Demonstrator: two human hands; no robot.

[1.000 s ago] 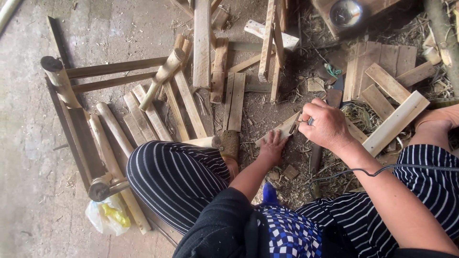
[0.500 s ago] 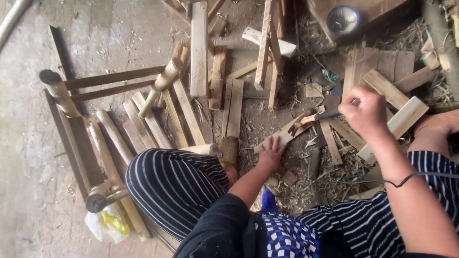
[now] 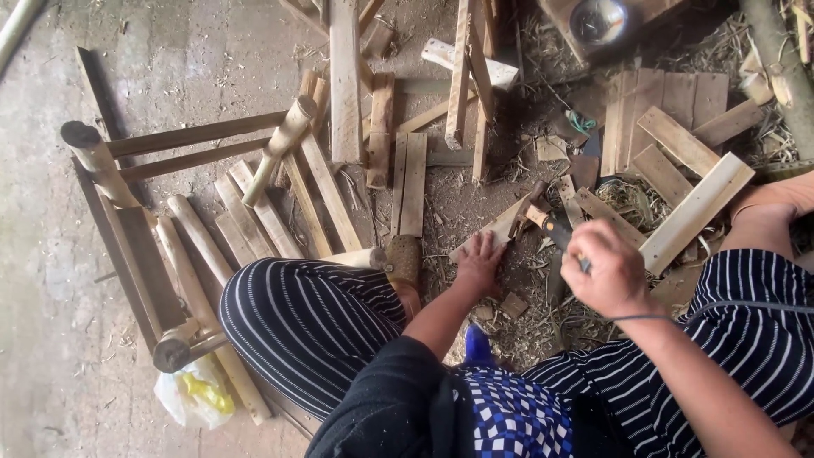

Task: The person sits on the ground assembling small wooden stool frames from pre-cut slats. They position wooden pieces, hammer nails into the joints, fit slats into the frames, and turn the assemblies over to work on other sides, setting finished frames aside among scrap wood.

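The right hand is closed around the dark handle of a hammer, whose head rests on a pale, flat wooden slat lying on the dirt floor between the person's knees, while the left hand lies flat and open on the near end of that slat, pinning it down. Around it lie wood chips, loose planks to the right, more slats just beyond, and a round-pole bamboo frame to the left, with a yellow-and-white plastic bag beside it.
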